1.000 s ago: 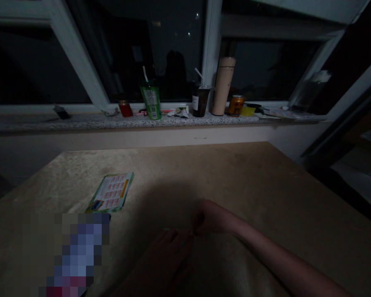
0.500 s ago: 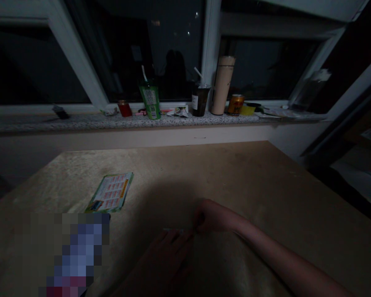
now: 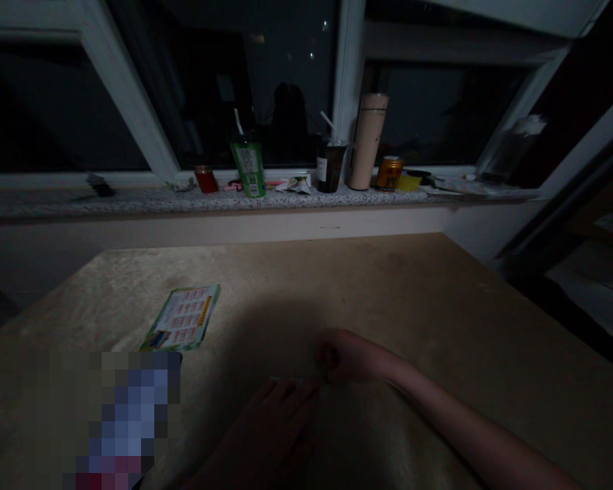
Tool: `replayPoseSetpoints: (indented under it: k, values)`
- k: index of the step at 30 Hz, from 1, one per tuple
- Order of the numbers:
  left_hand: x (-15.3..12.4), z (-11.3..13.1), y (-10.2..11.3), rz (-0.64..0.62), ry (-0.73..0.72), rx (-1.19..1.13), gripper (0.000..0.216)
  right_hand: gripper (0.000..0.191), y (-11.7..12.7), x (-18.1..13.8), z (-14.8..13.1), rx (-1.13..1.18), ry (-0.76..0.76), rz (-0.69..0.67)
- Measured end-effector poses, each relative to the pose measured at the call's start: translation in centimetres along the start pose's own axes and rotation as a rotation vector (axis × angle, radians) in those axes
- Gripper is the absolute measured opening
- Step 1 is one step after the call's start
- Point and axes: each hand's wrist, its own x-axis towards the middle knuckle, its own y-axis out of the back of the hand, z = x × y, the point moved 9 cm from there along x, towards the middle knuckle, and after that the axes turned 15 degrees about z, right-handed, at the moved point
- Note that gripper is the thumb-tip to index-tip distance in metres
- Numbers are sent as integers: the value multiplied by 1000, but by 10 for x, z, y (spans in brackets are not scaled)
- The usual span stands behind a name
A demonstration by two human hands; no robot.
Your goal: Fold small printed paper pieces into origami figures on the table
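My left hand lies flat in deep shadow on the wooden table, fingers stretched forward. Beneath its fingertips shows the thin pale edge of a small flat thing, mostly covered; I cannot make out its kind. Just to the right, my right hand is closed with the fingers curled into a pinch, close to the left fingertips. Whatever it holds is hidden by the fingers and the dark. A printed card or booklet with a green border rests on the table, left of both hands.
A blurred-out blue item lies at the near left of the table. Along the granite sill stand a red jar, a green cup with straw, a dark drink cup, a pink flask and a gold can.
The curled fingers of my right hand have shifted slightly, turning a little to the left. My left hand stays almost in place, covering a bit more of the pale edge.
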Motion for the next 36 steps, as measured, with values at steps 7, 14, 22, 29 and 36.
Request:
replayPoseSetpoints:
  k: [7,14,22,29,36]
  values:
    - [-2,-2,-1,30,3,-26,51,23,-1,1,4,58,2,5]
    - [-1,-4,2,44,18,-35,54,20,-1,0,0,104,48,-11]
    - [-7,-16,1,153,30,-57,51,14,-1,0,4,105,25,30]
    - [-3,-37,18,266,181,-106,34,17,-2,0,2,141,26,-11]
    - [-4,-52,18,313,213,-90,35,16,1,3,5,52,9,110]
